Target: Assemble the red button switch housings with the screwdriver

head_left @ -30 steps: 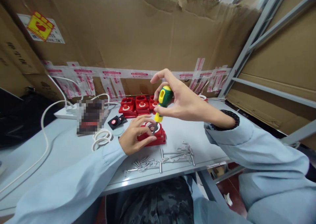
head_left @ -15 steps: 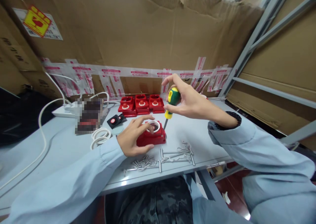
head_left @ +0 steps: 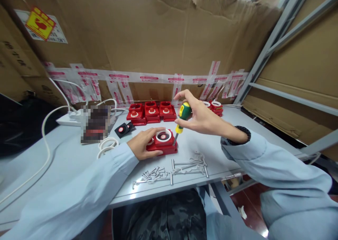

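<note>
My left hand (head_left: 144, 143) is closed round the left side of a red box-like housing (head_left: 165, 149), its thumb along the front and its fingers over the top. A white ring (head_left: 163, 135) on the housing's top surrounds a dark disc with a red-and-white centre. My right hand (head_left: 196, 115) grips the handle of a green-and-yellow screwdriver (head_left: 185, 110), index finger raised. The screwdriver's tip points down at the housing's right front corner; whether it sits in a screw is too small to tell. Loose screws (head_left: 153, 173) and thin metal T-shaped rods (head_left: 188, 166) lie in front.
Several red housings (head_left: 151, 112) line the back of the table, with more white-ringed ones (head_left: 216, 108) behind my right forearm. Black square pieces (head_left: 124, 128), white rings (head_left: 108, 145), a blurred-out object (head_left: 95, 124) and a white power strip (head_left: 67, 118) stand left. Cardboard (head_left: 148, 39) walls the back.
My left fingers have come down from above the ring onto the housing's left side. My right hand and the screwdriver have lowered slightly, the tip moving left onto the housing's corner.
</note>
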### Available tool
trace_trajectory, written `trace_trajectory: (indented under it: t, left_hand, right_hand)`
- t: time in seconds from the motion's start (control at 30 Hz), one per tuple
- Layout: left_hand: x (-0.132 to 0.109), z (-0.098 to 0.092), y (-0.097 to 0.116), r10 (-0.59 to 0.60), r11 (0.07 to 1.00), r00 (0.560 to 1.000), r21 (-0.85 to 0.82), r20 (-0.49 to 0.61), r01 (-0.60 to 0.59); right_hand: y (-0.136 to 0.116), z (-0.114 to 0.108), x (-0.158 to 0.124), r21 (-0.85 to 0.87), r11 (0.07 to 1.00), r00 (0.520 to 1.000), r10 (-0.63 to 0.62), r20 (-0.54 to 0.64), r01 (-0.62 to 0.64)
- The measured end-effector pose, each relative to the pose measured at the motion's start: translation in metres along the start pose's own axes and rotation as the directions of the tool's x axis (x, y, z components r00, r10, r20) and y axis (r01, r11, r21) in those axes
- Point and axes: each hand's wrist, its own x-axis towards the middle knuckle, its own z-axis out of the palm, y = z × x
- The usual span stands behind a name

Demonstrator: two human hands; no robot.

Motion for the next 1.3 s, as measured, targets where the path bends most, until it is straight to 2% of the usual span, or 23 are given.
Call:
trace_trajectory:
  t: [0.13,0.27,0.47,0.53,0.63,0.73,0.8,0.83,0.9,1.0,1.07,1.13,1.23,1.3]
  left_hand:
    - [0.0,0.001,-0.001,-0.003,1.0,1.0,0.004,-0.004,0.003]
    - [0.0,0.002,-0.002,-0.001,1.0,1.0,0.01,-0.018,0.001]
    - [-0.001,0.003,-0.003,0.009,1.0,1.0,0.018,-0.021,-0.009]
    - [-0.001,0.002,-0.002,0.015,1.0,1.0,0.015,-0.013,-0.015]
    - [0.0,0.002,-0.001,0.023,1.0,1.0,0.009,0.008,-0.023]
    - [0.001,0.001,0.0,0.028,1.0,0.999,0.012,0.023,-0.028]
    - [0.001,0.001,0.0,0.027,0.999,0.999,0.016,0.025,-0.027]
    - [0.001,0.001,0.0,0.025,1.0,0.999,0.015,0.025,-0.025]
    - [0.001,0.001,0.0,0.018,1.0,0.999,0.011,0.028,-0.019]
    - [0.001,0.002,0.0,0.01,1.0,1.0,0.01,0.022,-0.01]
    - [0.0,0.002,0.0,0.008,1.0,1.0,0.006,0.011,-0.008]
    - [0.0,0.002,0.0,0.017,1.0,1.0,-0.003,-0.001,-0.017]
    - [0.0,0.003,-0.001,0.029,1.0,1.0,-0.004,-0.005,-0.029]
    - [0.0,0.003,-0.002,0.025,1.0,1.0,0.0,0.0,-0.025]
  right_hand:
    - [-0.005,0.002,0.0,-0.075,0.997,0.999,0.035,-0.012,-0.036]
    - [-0.016,0.007,0.0,-0.254,0.964,0.997,0.068,-0.039,-0.076]
    - [-0.025,0.012,0.001,-0.579,0.811,0.997,0.08,-0.024,-0.079]
    - [-0.025,0.011,0.004,-0.568,0.823,0.999,0.045,0.02,-0.026]
    - [-0.024,0.006,0.011,-0.427,0.894,0.986,-0.077,0.148,0.134]
    - [-0.023,-0.007,0.02,-0.24,0.922,0.915,-0.212,0.344,0.304]
    - [-0.022,-0.016,0.022,-0.157,0.918,0.853,-0.261,0.453,0.365]
    - [-0.022,-0.02,0.022,-0.168,0.913,0.838,-0.253,0.483,0.373]
    - [-0.024,-0.025,0.021,-0.324,0.885,0.872,-0.16,0.462,0.334]
    - [-0.028,-0.021,0.02,-0.63,0.76,0.959,0.036,0.282,0.157]
    - [-0.031,-0.016,0.021,-0.682,0.722,0.972,0.057,0.228,0.117]
    - [-0.034,-0.015,0.023,-0.637,0.746,0.957,0.001,0.29,0.193]
    - [-0.038,-0.023,0.021,-0.494,0.793,0.885,-0.116,0.451,0.356]
    - [-0.04,-0.031,0.017,-0.408,0.828,0.846,-0.14,0.514,0.385]
